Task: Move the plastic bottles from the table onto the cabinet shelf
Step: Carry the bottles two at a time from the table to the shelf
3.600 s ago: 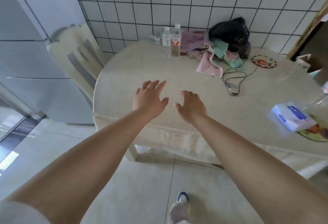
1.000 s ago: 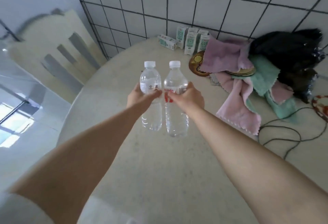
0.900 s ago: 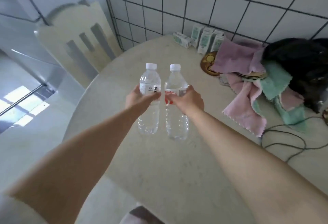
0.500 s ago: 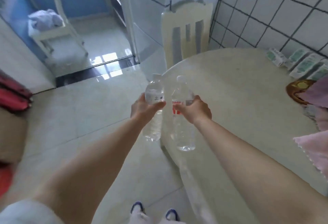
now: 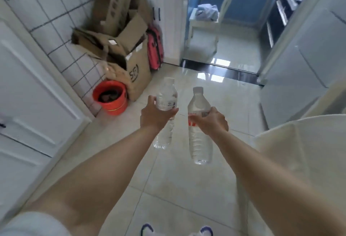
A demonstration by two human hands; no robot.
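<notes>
Nearest the camera, the toes of two shoes [image 5: 177, 231] show at the bottom edge on the pale tiled floor [image 5: 187, 189], with both bare forearms reaching forward above them.

The left hand [image 5: 155, 117] has its fingers and thumb curled round the middle of a clear water bottle [image 5: 165, 116], gripping it at the label band; the bottle stands nearly upright in the air, white cap up, its base hanging below the hand. Just to the right of that grip, apart from it, the right hand [image 5: 210, 121] is wrapped round a second clear bottle with a red-marked label [image 5: 199, 129], its cap tipped slightly leftward toward the other bottle. Neither bottle touches the other or any surface; both are held over the floor.

To the right of the right-hand grip sits the curved edge of the pale table [image 5: 309, 142]. Left of the left-hand grip is a white panelled door [image 5: 31, 95]. Beyond and to the left of the grips stands an orange bucket [image 5: 110, 97] against the tiled wall [image 5: 56, 17], beside an open cardboard box [image 5: 129, 67], with a red bag [image 5: 155, 52] behind it. Farthest off, a doorway opens onto a blue-walled room.
</notes>
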